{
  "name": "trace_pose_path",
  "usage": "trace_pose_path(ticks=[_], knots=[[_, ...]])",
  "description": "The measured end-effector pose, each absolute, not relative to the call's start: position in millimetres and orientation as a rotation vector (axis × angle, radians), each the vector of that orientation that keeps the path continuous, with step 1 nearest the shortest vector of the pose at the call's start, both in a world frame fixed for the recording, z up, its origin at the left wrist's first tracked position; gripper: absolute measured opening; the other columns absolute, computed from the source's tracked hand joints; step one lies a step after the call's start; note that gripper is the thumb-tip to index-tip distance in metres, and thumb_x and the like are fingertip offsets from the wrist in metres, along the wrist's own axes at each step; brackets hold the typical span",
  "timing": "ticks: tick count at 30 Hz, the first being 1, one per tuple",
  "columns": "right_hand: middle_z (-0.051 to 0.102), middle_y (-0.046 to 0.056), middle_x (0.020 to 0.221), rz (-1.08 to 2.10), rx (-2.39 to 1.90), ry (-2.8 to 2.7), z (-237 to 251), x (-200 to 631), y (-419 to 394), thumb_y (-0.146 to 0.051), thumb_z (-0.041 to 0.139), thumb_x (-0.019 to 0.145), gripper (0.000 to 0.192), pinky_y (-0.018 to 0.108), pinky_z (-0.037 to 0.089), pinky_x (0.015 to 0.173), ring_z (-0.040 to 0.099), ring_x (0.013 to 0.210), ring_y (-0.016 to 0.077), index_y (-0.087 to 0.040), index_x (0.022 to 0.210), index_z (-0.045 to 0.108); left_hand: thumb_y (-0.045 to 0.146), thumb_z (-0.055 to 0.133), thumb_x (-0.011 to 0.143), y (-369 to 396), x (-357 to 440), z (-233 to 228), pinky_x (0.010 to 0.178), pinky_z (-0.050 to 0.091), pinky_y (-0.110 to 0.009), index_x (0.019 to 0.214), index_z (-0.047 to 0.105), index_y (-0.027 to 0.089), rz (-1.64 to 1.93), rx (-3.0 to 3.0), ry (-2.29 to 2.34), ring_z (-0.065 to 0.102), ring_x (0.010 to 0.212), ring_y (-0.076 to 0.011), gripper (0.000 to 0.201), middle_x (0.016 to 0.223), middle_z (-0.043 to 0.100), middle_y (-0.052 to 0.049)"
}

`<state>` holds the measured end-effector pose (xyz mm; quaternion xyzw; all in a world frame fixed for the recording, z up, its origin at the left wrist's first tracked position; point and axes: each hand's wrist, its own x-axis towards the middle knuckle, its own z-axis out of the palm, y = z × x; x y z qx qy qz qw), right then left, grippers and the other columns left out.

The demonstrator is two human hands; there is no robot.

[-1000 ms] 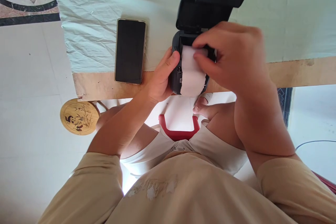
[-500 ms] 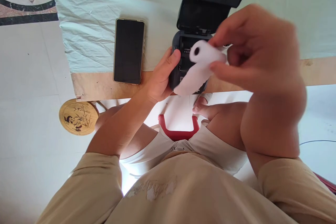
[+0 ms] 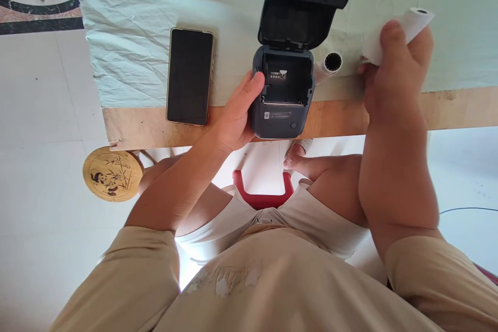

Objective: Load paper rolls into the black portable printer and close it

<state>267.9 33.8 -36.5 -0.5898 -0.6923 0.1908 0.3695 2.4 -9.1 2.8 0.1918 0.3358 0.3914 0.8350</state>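
My left hand [image 3: 243,109] grips the left side of a small dark label printer [image 3: 282,114] at the table's front edge. The printer's lid [image 3: 298,21] is tipped back, so its paper bay shows with nothing in it. Off to the right, my right hand [image 3: 400,67] is closed around a white paper roll [image 3: 418,23], whose loose end hangs to the left of the thumb. Another white roll with a black core [image 3: 332,62] rests on the cloth just right of the printer.
A phone [image 3: 190,77] with a dark screen lies left of the printer. Pale green cloth [image 3: 128,21] covers the table, leaving a wooden front edge [image 3: 136,127] bare. Below it are a round wooden stool [image 3: 113,174] and a red frame [image 3: 264,201] between the legs.
My right hand has carried the paper roll away from over the printer, to the right. The printer's bay and the second roll now show fully. My left hand keeps its hold.
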Motion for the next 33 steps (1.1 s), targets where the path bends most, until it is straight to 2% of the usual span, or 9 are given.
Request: trace_pose_path(ticks=[3, 5, 12, 15, 18, 21, 24, 28, 33], knots=[[0.050, 0.004, 0.078, 0.172, -1.641, -1.591, -21, 250, 28, -0.036, 0.051, 0.078, 0.014, 0.032, 0.036, 0.064, 0.048, 0.072, 0.0170, -0.024, 0.081, 0.046, 0.045, 0.045, 0.080, -9, 3, 4, 0.089, 0.047, -0.038, 0.096, 0.055, 0.024, 0.846, 0.388, 0.692, 0.053, 0.113, -0.0235, 0.028, 0.106, 0.063, -0.002], [0.054, 0.005, 0.081, 0.116, -1.695, -1.613, -10, 240, 24, -0.032, 0.058, 0.073, 0.014, 0.032, 0.037, 0.066, 0.049, 0.075, 0.0179, -0.023, 0.081, 0.051, 0.043, 0.046, 0.080, -10, 4, 4, 0.092, 0.046, -0.039, 0.093, 0.055, 0.024, 0.858, 0.389, 0.681, 0.050, 0.116, -0.0240, 0.024, 0.106, 0.064, -0.001], [0.052, -0.001, 0.075, 0.120, -1.749, -1.657, -10, 237, 23, -0.011, 0.058, 0.065, 0.045, 0.028, 0.036, 0.056, 0.038, 0.055, 0.0112, -0.024, 0.107, 0.049, 0.041, 0.046, 0.081, -9, 4, 5, 0.096, 0.044, -0.039, 0.088, 0.055, 0.025, 0.849, 0.391, 0.652, 0.043, 0.123, -0.0225, 0.020, 0.104, 0.064, 0.002], [0.058, 0.001, 0.092, 0.177, -1.707, -1.743, -7, 236, 21, -0.008, 0.056, 0.065, 0.056, 0.029, 0.039, 0.064, 0.051, 0.069, 0.0148, -0.026, 0.116, 0.042, 0.041, 0.045, 0.081, -9, 3, 5, 0.096, 0.044, -0.039, 0.087, 0.055, 0.025, 0.849, 0.381, 0.665, 0.044, 0.122, -0.0222, 0.020, 0.104, 0.064, 0.002], [0.054, 0.003, 0.108, 0.059, -1.607, -1.688, 7, 227, 11, -0.003, 0.049, 0.064, 0.054, 0.032, 0.039, 0.076, 0.051, 0.098, 0.0207, -0.027, 0.112, 0.045, 0.044, 0.047, 0.080, -9, 2, 4, 0.091, 0.047, -0.040, 0.091, 0.055, 0.025, 0.830, 0.402, 0.684, 0.049, 0.116, -0.0240, 0.024, 0.106, 0.063, 0.000], [0.054, 0.002, 0.095, -0.021, -1.492, -1.565, 17, 213, -2, 0.001, 0.042, 0.062, 0.048, 0.029, 0.038, 0.063, 0.053, 0.078, 0.0175, -0.027, 0.100, 0.052, 0.046, 0.048, 0.079, -9, 2, 3, 0.085, 0.050, -0.041, 0.097, 0.054, 0.026, 0.814, 0.440, 0.696, 0.054, 0.109, -0.0249, 0.028, 0.107, 0.062, -0.001], [0.052, 0.005, 0.107, 0.225, -1.527, -1.754, 12, 199, -9, -0.006, 0.048, 0.065, 0.055, 0.028, 0.038, 0.055, 0.049, 0.064, 0.0130, -0.027, 0.115, 0.044, 0.045, 0.048, 0.079, -9, 3, 3, 0.084, 0.051, -0.037, 0.097, 0.054, 0.025, 0.828, 0.435, 0.678, 0.056, 0.108, -0.0228, 0.028, 0.105, 0.063, -0.001], [0.048, 0.007, 0.110, 0.365, -1.585, -1.949, -2, 190, -4, -0.017, 0.049, 0.075, 0.044, 0.029, 0.043, 0.064, 0.048, 0.078, 0.0167, -0.030, 0.116, 0.042, 0.044, 0.043, 0.081, -8, 6, 3, 0.088, 0.049, -0.033, 0.093, 0.056, 0.022, 0.863, 0.427, 0.678, 0.052, 0.114, -0.0196, 0.028, 0.100, 0.064, 0.000], [0.046, 0.007, 0.103, 0.405, -1.603, -1.949, -2, 190, 0, -0.014, 0.047, 0.077, 0.040, 0.032, 0.045, 0.074, 0.049, 0.084, 0.0168, -0.030, 0.114, 0.044, 0.042, 0.037, 0.083, -8, 8, 2, 0.089, 0.048, -0.033, 0.094, 0.057, 0.019, 0.884, 0.416, 0.687, 0.050, 0.117, -0.0190, 0.032, 0.095, 0.064, 0.000]])
